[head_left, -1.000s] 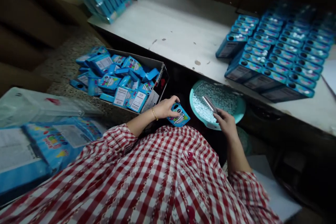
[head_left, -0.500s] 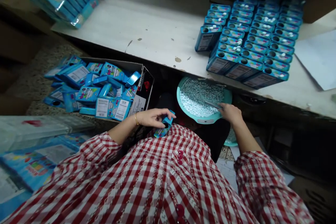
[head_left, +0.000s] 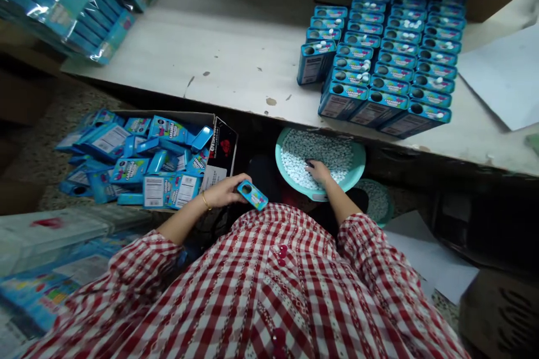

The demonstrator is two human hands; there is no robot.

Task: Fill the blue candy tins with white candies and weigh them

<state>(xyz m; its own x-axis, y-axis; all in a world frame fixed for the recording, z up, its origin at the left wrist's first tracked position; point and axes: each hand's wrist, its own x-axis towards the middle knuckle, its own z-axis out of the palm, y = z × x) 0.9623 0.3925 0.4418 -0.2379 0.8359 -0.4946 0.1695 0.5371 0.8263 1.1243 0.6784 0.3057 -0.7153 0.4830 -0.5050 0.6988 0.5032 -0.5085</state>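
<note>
My left hand (head_left: 227, 192) is closed on a small blue candy box (head_left: 253, 195), its top with a round dark hole turned upward, just above my lap. My right hand (head_left: 320, 173) reaches into a turquoise basin (head_left: 360, 167) and is closed at the surface of many small white candies (head_left: 297, 165). A dark end of a scoop-like tool (head_left: 310, 164) shows at its fingertips; the rest of the tool is hidden. Left of my left hand, a carton (head_left: 226, 143) is heaped with loose blue boxes (head_left: 130, 171).
On the white table (head_left: 227, 39), rows of upright blue boxes (head_left: 389, 67) stand at the right, some with white candies on top. Wrapped packs (head_left: 76, 5) lie at the far left. A second basin (head_left: 389, 213) of candies sits lower right, beside papers (head_left: 429, 263).
My right hand has moved left, deeper over the candies, and its grey tool is now mostly hidden. My left hand has turned the blue box so its holed top faces up. The view shifted slightly.
</note>
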